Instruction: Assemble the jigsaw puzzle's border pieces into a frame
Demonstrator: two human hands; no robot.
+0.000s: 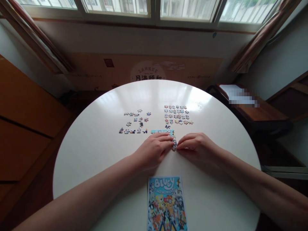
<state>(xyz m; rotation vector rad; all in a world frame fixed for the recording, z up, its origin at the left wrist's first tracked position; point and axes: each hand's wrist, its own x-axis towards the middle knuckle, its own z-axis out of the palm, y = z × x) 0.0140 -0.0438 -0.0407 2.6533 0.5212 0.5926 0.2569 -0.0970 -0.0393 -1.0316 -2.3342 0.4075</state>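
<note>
A partly joined jigsaw puzzle [162,131], with a light-blue top strip and a column down its right side, lies on the white table. My left hand [156,147] rests over it, fingers stretched out and hiding much of its middle. From the right, my right hand [197,144] reaches in with fingertips pinched together at the lower end of the right-hand column. A puzzle piece [174,148] shows at those fingertips; whether it is fully joined I cannot tell. Closer to me lies a colourful picture sheet [167,203] reading "Bluey Fanzine Project".
Loose puzzle pieces [176,111] stand in rows beyond my right hand. More scattered pieces [132,131] lie to the left, some in short joined strips. The round white table [96,144] has a curved edge; a wooden chair [264,112] with papers stands at right.
</note>
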